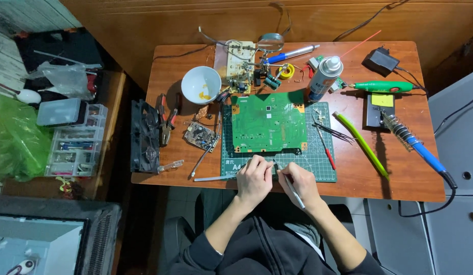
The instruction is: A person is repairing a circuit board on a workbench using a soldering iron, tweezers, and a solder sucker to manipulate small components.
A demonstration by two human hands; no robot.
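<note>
A large green circuit board (pixel 268 122) lies on a dark green cutting mat (pixel 318 163) in the middle of the wooden table (pixel 399 168). My left hand (pixel 254 178) rests curled at the mat's front edge, just below the board, fingertips pinched on something too small to make out. My right hand (pixel 300 183) sits beside it and grips a thin metal tool (pixel 290 186) like a pen, its tip pointing up toward the left hand's fingers.
A soldering iron in its stand (pixel 404 135), a green stick (pixel 361 145), tweezers (pixel 333 132), a spray can (pixel 324 76), a green rotary tool (pixel 384 86), a white bowl (pixel 201 84), small boards (pixel 201 136), pliers (pixel 166 119) and a black fan (pixel 144 136) surround the mat.
</note>
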